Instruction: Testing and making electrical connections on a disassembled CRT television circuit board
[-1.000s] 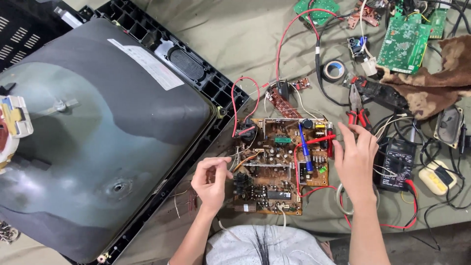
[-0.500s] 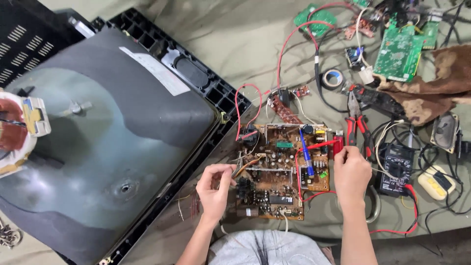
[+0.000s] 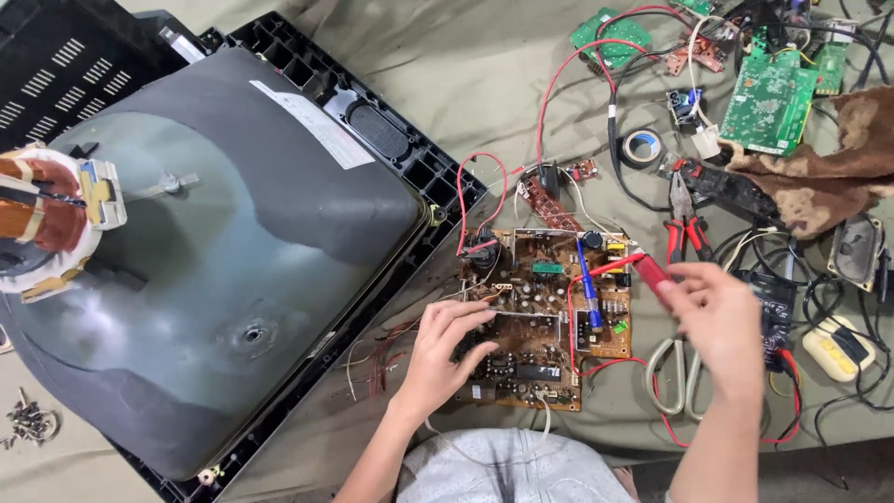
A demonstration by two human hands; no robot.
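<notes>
An olive-green cloth covers the work surface across the whole frame. At the bottom centre, the left hand rests on the left edge of a brown circuit board, its fingers loosely spread and touching the components. Right of centre, the right hand pinches a red probe whose tip sits over the board's upper right part. Red-handled pliers lie just beyond. A grey picture tube fills the left, and green circuit boards lie upper right.
</notes>
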